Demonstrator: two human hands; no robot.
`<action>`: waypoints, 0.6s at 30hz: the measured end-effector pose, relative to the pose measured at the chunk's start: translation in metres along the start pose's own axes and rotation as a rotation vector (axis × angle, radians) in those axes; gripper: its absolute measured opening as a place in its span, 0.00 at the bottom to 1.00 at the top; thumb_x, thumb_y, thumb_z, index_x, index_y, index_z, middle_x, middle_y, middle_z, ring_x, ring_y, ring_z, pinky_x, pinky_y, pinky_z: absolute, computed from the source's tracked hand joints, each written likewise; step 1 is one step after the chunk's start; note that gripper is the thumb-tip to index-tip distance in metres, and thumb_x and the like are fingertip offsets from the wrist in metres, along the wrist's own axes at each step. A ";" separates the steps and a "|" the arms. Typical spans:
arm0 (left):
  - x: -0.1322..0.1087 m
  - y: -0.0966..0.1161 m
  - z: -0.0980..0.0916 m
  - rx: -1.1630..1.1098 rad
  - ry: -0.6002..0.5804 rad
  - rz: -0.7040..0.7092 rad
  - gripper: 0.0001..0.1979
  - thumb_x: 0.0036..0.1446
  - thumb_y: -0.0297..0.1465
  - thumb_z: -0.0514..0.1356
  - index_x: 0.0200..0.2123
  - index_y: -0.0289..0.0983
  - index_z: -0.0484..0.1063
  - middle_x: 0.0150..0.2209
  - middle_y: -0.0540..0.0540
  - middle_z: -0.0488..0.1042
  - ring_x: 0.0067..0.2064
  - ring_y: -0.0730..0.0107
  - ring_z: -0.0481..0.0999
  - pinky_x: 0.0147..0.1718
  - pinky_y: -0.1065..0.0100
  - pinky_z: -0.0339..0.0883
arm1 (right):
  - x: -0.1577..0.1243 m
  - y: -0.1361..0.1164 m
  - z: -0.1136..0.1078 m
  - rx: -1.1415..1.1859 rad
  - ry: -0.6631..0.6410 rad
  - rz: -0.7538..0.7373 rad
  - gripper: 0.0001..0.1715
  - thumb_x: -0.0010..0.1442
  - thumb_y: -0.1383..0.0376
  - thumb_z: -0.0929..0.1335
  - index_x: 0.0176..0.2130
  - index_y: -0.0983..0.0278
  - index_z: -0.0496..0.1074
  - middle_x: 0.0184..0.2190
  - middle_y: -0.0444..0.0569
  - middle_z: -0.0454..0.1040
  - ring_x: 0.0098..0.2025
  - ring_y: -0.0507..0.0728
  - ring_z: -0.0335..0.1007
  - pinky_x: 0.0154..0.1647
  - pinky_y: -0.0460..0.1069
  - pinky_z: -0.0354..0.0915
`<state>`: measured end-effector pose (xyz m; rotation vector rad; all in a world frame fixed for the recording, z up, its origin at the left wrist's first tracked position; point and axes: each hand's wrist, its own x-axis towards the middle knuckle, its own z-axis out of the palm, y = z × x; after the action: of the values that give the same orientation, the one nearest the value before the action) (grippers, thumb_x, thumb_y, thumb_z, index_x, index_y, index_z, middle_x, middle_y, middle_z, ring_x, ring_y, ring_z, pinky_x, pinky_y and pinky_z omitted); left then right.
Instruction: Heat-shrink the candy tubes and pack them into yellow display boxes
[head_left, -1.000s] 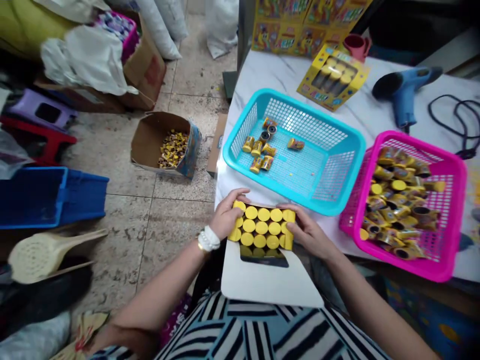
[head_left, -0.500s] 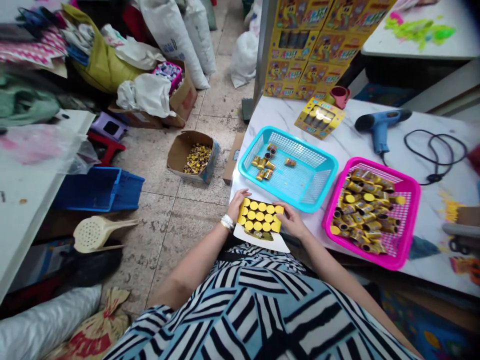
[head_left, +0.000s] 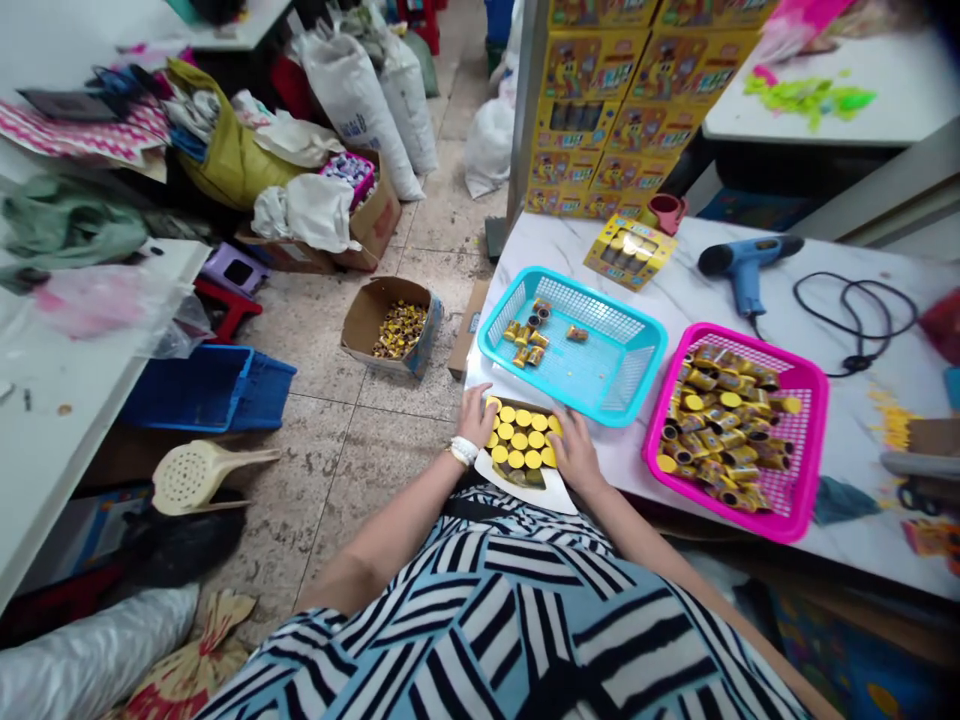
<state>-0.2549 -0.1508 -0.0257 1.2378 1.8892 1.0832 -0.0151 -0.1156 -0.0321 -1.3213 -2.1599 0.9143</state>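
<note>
Near the table's front edge, close to my body, is an open yellow carton [head_left: 517, 483] with its white-lined flap folded toward me. Rows of small tubs with round yellow lids [head_left: 520, 440] fill it, lids up. My left hand [head_left: 473, 420] grips the carton's left side, its thumb by the lids. My right hand [head_left: 577, 450] holds the right side, fingers along the wall. Just beyond, a turquoise basket [head_left: 637, 395] contains several small printed tubs [head_left: 530, 345]. To the right, a pink basket [head_left: 814, 450] is heaped with more such tubs.
A packed yellow display box [head_left: 630, 252] stands behind the baskets, beside a blue heat gun [head_left: 746, 275] with a coiled cord. Stacked yellow boxes [head_left: 600, 130] rise at the back. On the floor at left sit a cardboard box [head_left: 360, 325] of small yellow pieces and a blue crate [head_left: 195, 390].
My right hand has shifted from the carton's upper right corner to lie further along its right side. My left hand stays on the left side. The camera view has shifted slightly.
</note>
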 end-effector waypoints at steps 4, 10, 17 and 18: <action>0.005 0.008 -0.015 0.268 -0.067 0.199 0.14 0.60 0.37 0.57 0.43 0.36 0.76 0.45 0.38 0.67 0.51 0.56 0.64 0.56 0.54 0.57 | 0.002 -0.006 -0.006 -0.032 0.057 -0.069 0.27 0.66 0.57 0.62 0.61 0.64 0.64 0.60 0.61 0.64 0.63 0.64 0.59 0.66 0.63 0.58; 0.029 0.015 -0.037 0.200 -0.273 0.313 0.14 0.62 0.32 0.52 0.40 0.35 0.77 0.35 0.41 0.72 0.42 0.60 0.69 0.51 0.56 0.63 | 0.011 0.003 -0.037 -0.009 -0.239 -0.147 0.29 0.66 0.64 0.60 0.65 0.62 0.61 0.63 0.57 0.64 0.66 0.61 0.58 0.68 0.62 0.56; 0.019 0.012 -0.085 0.159 -0.619 0.411 0.39 0.46 0.24 0.56 0.64 0.35 0.54 0.59 0.37 0.66 0.61 0.54 0.65 0.60 0.52 0.60 | 0.011 0.000 -0.077 0.041 -0.660 -0.213 0.67 0.52 0.60 0.73 0.72 0.61 0.27 0.73 0.56 0.29 0.73 0.67 0.30 0.70 0.66 0.43; 0.015 0.014 -0.089 0.195 -0.648 0.433 0.41 0.45 0.27 0.59 0.64 0.35 0.53 0.61 0.35 0.63 0.64 0.51 0.61 0.62 0.50 0.57 | 0.011 -0.002 -0.076 0.043 -0.659 -0.192 0.68 0.52 0.57 0.73 0.72 0.61 0.27 0.73 0.56 0.28 0.73 0.68 0.31 0.70 0.66 0.44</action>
<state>-0.3285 -0.1601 0.0276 1.8925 1.2775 0.5812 0.0296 -0.0835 0.0221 -0.8340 -2.6618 1.4520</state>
